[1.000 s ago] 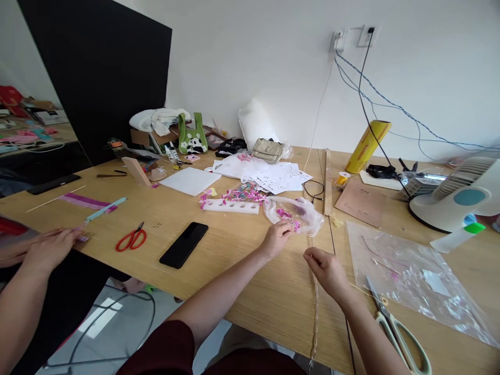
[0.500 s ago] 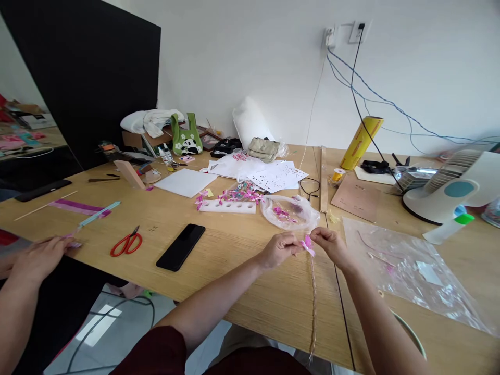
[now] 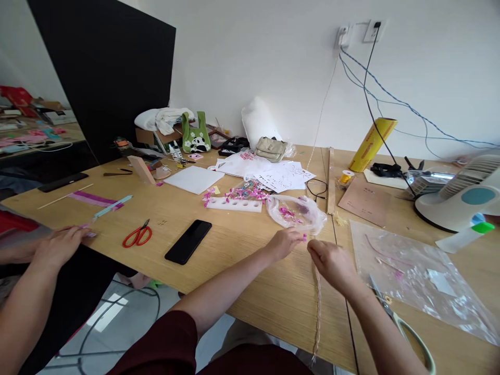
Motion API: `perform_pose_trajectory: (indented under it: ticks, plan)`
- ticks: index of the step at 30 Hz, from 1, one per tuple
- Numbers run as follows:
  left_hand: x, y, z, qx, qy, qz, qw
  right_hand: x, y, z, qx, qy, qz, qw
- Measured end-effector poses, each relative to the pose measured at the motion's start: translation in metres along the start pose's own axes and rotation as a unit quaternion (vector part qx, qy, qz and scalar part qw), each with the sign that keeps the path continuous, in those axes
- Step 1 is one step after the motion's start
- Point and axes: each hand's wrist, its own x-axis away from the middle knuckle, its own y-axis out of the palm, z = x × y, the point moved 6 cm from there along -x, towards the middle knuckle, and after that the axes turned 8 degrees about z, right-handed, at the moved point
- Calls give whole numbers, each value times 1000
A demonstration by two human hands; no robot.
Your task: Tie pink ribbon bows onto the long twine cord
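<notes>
My left hand [image 3: 286,244] is pinched shut on a small pink ribbon flower [image 3: 304,237], which pokes out past its fingertips. Just to the right, my right hand [image 3: 332,261] is closed with its knuckles up, and whatever its fingers grip is hidden. A braided pale cord [image 3: 317,317] hangs from beside the right hand down past the table's front edge. Behind both hands lies a clear plastic bag [image 3: 314,224] with pink flowers in it. More pink flowers [image 3: 246,191] rest at a white foam strip with holes [image 3: 234,204].
Green-handled scissors [image 3: 416,338] lie beneath my right forearm, near a flat plastic sheet [image 3: 422,281]. To the left are a black phone [image 3: 188,242] and red scissors [image 3: 137,235]. A co-worker's hands [image 3: 64,245] work at the left edge. A white fan [image 3: 461,192] stands right.
My right hand has turned knuckles up and come away from the flower, which shows less now. The view has swung slightly left, bringing the green-handled scissors' blades into sight.
</notes>
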Motion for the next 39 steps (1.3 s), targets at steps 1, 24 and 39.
perform_pose_trajectory:
  ticks: [1,24,39]
  plan:
    - [3,5,7,7,28,-44,999,-7,-6,2,-10,-24,-12,1000]
    - [0,-4,10,-17,-8,24,1000,6,-4,-2,-33,32,-15,999]
    - [9,-23,7,166,-106,146,969,21,55,57,-366,190,17,911]
